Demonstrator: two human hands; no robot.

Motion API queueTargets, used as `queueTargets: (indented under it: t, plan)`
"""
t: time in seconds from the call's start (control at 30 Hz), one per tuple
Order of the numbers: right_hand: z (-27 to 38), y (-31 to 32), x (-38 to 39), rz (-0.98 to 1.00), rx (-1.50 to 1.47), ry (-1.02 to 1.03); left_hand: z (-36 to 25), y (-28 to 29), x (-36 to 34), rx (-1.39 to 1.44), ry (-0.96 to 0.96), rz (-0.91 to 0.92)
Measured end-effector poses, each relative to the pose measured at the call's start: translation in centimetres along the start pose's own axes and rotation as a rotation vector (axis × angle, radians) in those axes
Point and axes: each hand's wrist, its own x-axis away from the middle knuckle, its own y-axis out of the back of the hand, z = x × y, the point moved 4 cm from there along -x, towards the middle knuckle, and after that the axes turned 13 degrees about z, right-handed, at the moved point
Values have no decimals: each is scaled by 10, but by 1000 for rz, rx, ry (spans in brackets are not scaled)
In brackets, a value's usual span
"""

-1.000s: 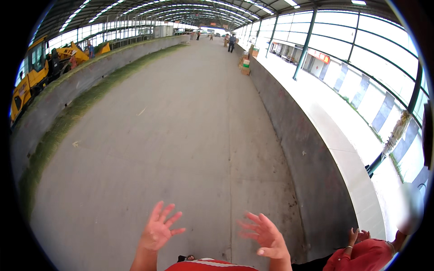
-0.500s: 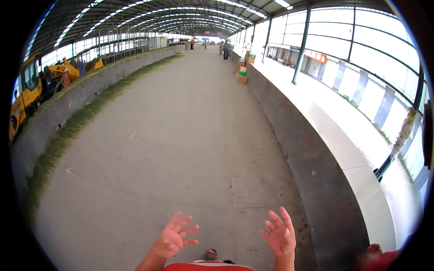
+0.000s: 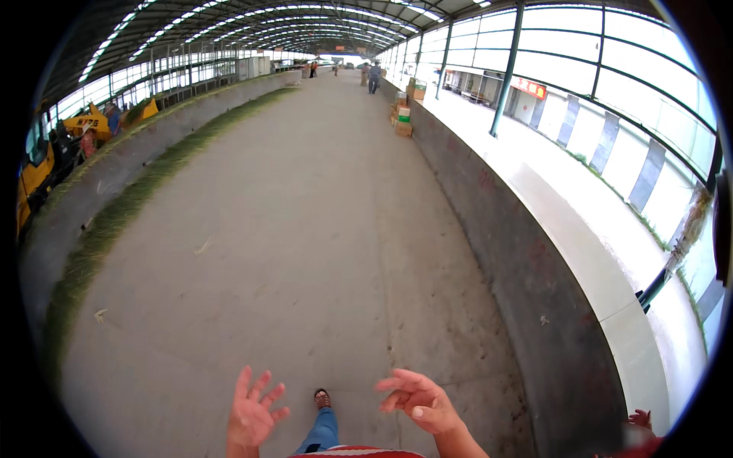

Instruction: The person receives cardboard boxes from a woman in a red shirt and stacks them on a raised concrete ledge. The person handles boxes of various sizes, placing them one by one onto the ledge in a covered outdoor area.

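Note:
My left hand (image 3: 254, 412) is raised at the bottom of the head view, palm mostly up and fingers spread, holding nothing. My right hand (image 3: 420, 404) is held out to the right of it, fingers loosely bent and apart, also empty. Between and below them show a sandalled foot (image 3: 322, 398), a blue trouser leg (image 3: 321, 431) and the red, white-striped edge of my top (image 3: 366, 452). Both hands are over the concrete floor (image 3: 298, 259), touching nothing that I can see.
A low wall (image 3: 489, 252) runs along the right, with stacked boxes (image 3: 401, 122) farther up. Grass (image 3: 114, 206) lines the left wall (image 3: 99, 179), behind which stands a yellow loader (image 3: 34, 179). Distant people (image 3: 373, 80) stand on the walkway; another person's hand (image 3: 640, 418) shows at the lower right edge.
The floor and walls have shifted in the view. My hands have moved about, the right now lower and more bent than half a second ago. More of my foot and leg shows.

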Motion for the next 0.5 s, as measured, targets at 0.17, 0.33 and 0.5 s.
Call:
queueTargets:
  t: [0.17,0.33,0.5]
  plan:
    - [16,72,-102,-166,-27,27,-15,54,-151,96,17,183]
    - [42,141,-195,-195,30,77,-30,91,-282,99,63,277]
    - [51,199,-221,-370,128,104,-6,106,-390,161,202,369]
